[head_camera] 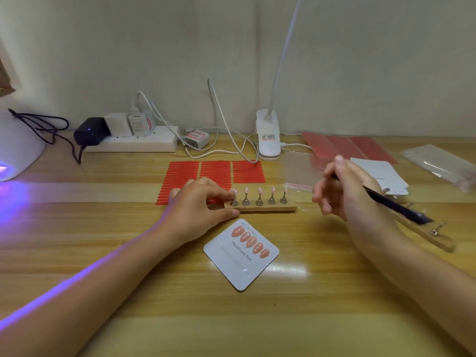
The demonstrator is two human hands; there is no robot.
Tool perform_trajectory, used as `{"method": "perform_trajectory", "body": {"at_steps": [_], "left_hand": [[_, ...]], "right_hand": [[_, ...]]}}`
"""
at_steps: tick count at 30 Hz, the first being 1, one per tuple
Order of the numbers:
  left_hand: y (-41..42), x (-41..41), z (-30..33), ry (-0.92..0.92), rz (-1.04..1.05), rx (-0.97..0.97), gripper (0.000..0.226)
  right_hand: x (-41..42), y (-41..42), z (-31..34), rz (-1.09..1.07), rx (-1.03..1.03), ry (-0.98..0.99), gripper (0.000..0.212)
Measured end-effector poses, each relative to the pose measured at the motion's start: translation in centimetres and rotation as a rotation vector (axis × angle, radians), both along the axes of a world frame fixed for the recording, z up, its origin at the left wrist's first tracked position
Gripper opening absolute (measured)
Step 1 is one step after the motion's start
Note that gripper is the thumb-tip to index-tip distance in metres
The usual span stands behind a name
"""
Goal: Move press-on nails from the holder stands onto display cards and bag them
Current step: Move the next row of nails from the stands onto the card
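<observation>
A wooden strip (268, 208) in the middle of the table carries several metal holder stands (259, 199), each topped with a pink nail. My left hand (198, 202) grips the strip's left end, fingers at the leftmost stand. In front of it lies a white display card (231, 264) with several orange-pink nails (249, 240) stuck along its top. My right hand (342, 189) hovers to the right of the stands and holds a dark pen-like tool (396, 204). A clear bag with a red strip (298, 176) lies behind the stands.
Red adhesive-tab sheets (216, 171) lie behind the stands. At the right are a second wooden strip with a stand (432, 237), white cards (381, 173), red sheets (347, 145) and clear bags (438, 163). A lamp clamp (268, 135), power strip (134, 143) and UV lamp (18, 148) line the back.
</observation>
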State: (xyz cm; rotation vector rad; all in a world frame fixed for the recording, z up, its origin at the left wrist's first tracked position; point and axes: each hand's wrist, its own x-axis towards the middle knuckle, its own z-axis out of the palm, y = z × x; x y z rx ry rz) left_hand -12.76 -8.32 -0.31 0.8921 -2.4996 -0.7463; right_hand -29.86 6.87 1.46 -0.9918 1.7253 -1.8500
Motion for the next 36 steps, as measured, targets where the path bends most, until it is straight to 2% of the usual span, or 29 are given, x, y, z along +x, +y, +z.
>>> {"method": "perform_trajectory", "body": {"at_steps": [3,5,7,10,14,23,32,36], "left_hand": [[-0.2,0.5,0.2,0.004,-0.029,-0.037,0.04],[-0.2,1.4,0.5,0.117,-0.074,-0.065,0.028],[0.1,2.6,0.9,0.202,-0.168,-0.085,0.027],[1.1,4.6,1.2,0.166,-0.334,-0.082,0.026],[2.1,6.6,0.6,0.039,-0.463,-0.242,0.028],[3.3,6.8,0.6,-0.156,-0.534,-0.289,0.038],[4.8,5.1,0.0,-0.15,-0.484,-0.309,0.053],[5.5,3.8,-0.2,-0.108,-0.47,-0.3,0.063]], "right_hand": [[0.1,0.4,0.0,0.0,0.006,-0.065,0.038],[0.1,0.5,-0.2,-0.014,-0.006,-0.072,0.042],[0.2,0.6,-0.6,-0.063,-0.021,-0.067,0.044],[0.5,0.8,-1.3,-0.147,-0.072,-0.023,0.039],[0.6,1.0,-1.9,-0.146,-0.1,0.006,0.032],[0.2,1.1,-2.3,-0.098,-0.061,0.048,0.033],[0.3,1.0,-2.3,-0.067,-0.019,0.024,0.026],[0.2,1.0,-2.5,-0.075,0.0,0.056,0.03]]}}
